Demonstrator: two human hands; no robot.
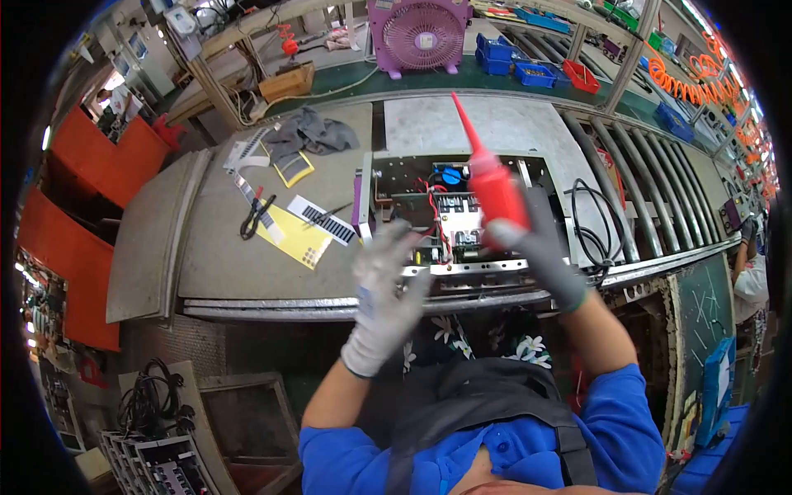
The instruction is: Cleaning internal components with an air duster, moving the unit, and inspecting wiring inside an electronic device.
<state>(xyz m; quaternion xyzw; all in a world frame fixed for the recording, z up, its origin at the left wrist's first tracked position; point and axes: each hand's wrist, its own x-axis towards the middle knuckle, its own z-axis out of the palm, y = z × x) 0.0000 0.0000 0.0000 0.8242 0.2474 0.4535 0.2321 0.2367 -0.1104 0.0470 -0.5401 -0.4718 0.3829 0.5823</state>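
My right hand (pixel 546 256), in a grey glove, is wrapped round a red squeeze bottle (pixel 497 194) with a long tapered nozzle. The bottle is held above an open metal chassis (pixel 470 269), nozzle pointing up and away from me. Inside the chassis are a circuit board (pixel 459 216), red wires and a round blue part (pixel 450 175). My left hand (pixel 382 289), in a pale glove, hovers by the chassis's near left corner. Motion blurs it, but its fingers look apart with nothing seen between them. The bottle and right hand hide part of the chassis's right side.
Left on the bench lie a grey cloth (pixel 309 134), a yellow sheet (pixel 293 235), label strips (pixel 323 221) and black-and-red cutters (pixel 252 221). A black cable (pixel 596 227) coils right of the chassis, beside metal rollers (pixel 652 190). A purple fan (pixel 421 37) and blue bins (pixel 495 54) stand behind.
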